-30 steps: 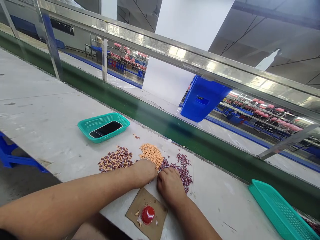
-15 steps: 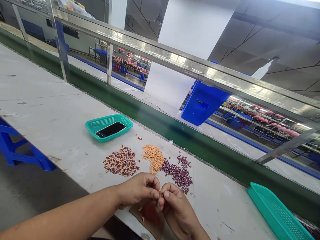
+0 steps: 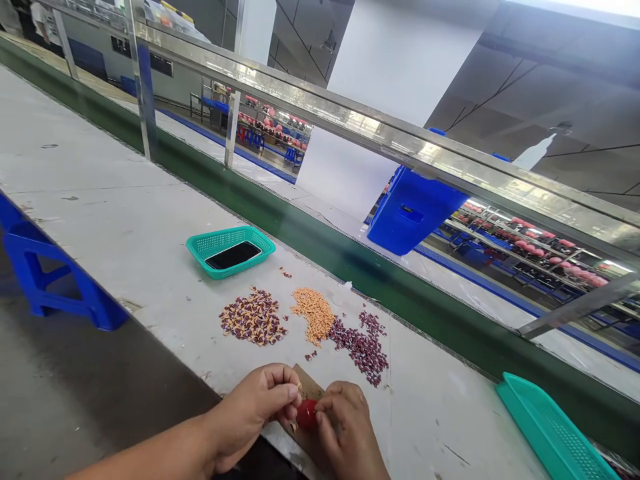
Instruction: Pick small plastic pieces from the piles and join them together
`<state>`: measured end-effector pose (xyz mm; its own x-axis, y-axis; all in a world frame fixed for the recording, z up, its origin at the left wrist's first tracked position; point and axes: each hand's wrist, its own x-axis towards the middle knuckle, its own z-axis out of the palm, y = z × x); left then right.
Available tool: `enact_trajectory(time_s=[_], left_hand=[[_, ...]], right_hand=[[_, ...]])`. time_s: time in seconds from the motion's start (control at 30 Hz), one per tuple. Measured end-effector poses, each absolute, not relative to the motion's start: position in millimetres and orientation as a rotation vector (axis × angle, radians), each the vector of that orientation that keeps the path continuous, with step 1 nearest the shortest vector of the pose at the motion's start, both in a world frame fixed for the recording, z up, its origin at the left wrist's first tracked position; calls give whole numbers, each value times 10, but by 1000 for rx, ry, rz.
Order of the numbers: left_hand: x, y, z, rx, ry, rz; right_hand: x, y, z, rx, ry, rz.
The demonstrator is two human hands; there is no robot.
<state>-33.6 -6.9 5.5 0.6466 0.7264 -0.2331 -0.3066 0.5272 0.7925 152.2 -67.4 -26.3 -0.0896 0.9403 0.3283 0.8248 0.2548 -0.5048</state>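
My left hand (image 3: 267,413) is closed, with a small orange piece (image 3: 299,387) pinched between thumb and forefinger. My right hand (image 3: 353,427) is apart from it on the right, thumb and fingertips pressed together; what they hold, if anything, is too small to make out. A red object (image 3: 306,415) lies between the hands on a brown board (image 3: 311,383), partly covered by the fingers. Beyond the hands lie a pile of mixed purple and orange pieces (image 3: 253,319), a pile of orange pieces (image 3: 315,317) and a pile of purple pieces (image 3: 367,357).
A green perforated basket (image 3: 200,257) with a phone (image 3: 234,256) inside stands behind the piles. More green baskets (image 3: 550,427) sit at the right. A green strip (image 3: 280,223) and metal rail run behind the table. A blue stool (image 3: 65,273) is at the left, a blue bin (image 3: 413,210) beyond.
My hands were together at the fingertips and have drawn apart, uncovering the red object. A few small pieces now lie just below the orange pile. The view has shifted slightly.
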Motion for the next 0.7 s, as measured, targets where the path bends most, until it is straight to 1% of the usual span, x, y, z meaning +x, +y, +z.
enact_trajectory(time_s=[0.27,0.47,0.7], left_hand=[[-351,-201,32,752,633,663],[-292,-259,55,783,634,652],[-283,-274,-8,794,574,627]], right_hand=[[1474,-700,-220,-1643,-1947,205],[1468,-710,-131,-1453,-1777,457],[1393,-706,-106,-1363,-1660,557]])
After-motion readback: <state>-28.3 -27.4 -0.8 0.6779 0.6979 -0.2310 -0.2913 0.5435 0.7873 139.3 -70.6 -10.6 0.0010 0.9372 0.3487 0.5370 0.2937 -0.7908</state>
